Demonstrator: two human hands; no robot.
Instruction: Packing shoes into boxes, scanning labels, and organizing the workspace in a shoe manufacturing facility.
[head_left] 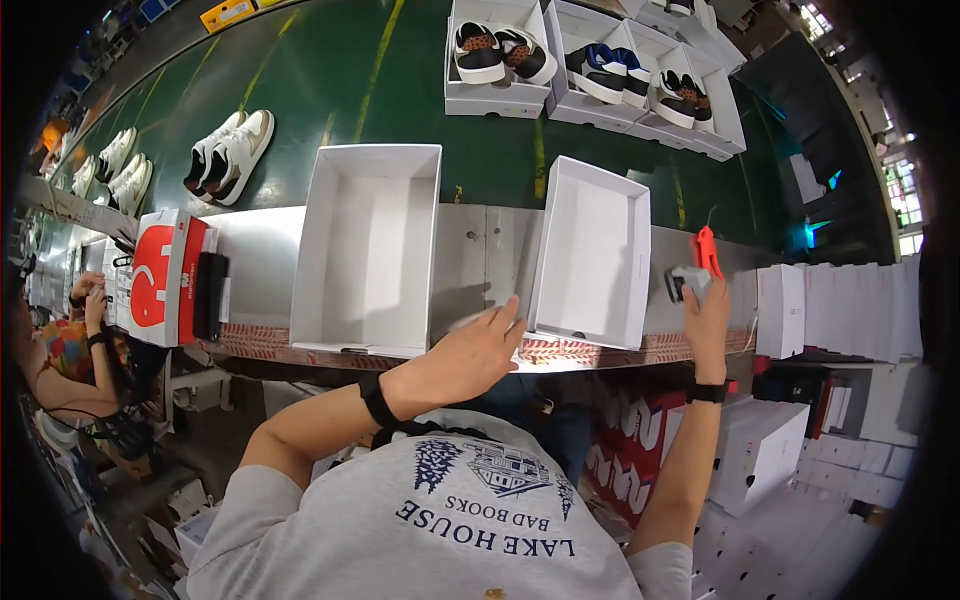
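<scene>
My left hand is stretched out, its fingers extended beside the near left corner of a white shoebox part; whether they touch it I cannot tell. The right hand closes on a red and grey hand tool, to the right of that box; its exact kind is unclear. A larger white open box stands left of my left hand. Both boxes sit on the metal ledge at the bench's near edge, and no shoes lie in them.
Green conveyor runs beyond the ledge, carrying a pair of shoes and several more at far left. Boxes with shoes stand at the back. A red box is at left, stacked white boxes at right. A co-worker's arm shows left.
</scene>
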